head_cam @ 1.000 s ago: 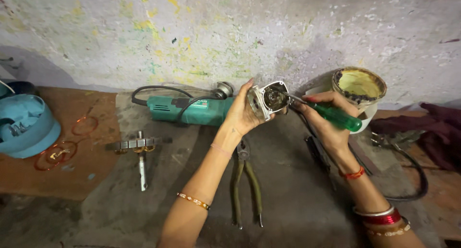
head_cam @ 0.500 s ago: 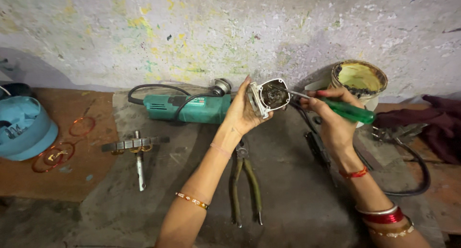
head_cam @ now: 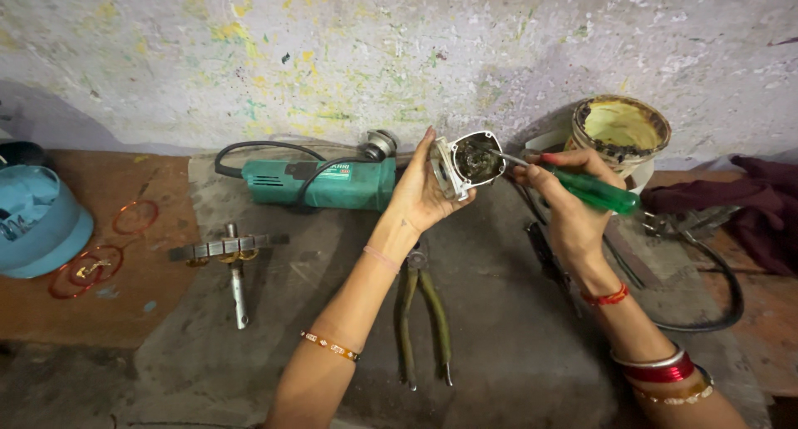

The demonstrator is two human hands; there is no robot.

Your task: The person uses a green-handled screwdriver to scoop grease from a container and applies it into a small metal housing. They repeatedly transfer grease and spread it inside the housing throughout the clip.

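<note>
Gear housing held up, screwdriver tip at its opening.

My left hand (head_cam: 426, 198) grips a small silver-grey gear housing (head_cam: 465, 163) above the floor, just right of the green angle grinder (head_cam: 320, 182); its round cavity shows dark, greasy parts. My right hand (head_cam: 565, 204) is closed around a green-handled screwdriver (head_cam: 586, 188), its tip inside that cavity.

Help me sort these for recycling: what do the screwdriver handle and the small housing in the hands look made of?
Screwdriver handle in the right hand: likely plastic, translucent glossy green that catches light. Housing in the left hand: probably cast metal, with a pale grey matte rim and a dark, greasy-looking inside.
</note>
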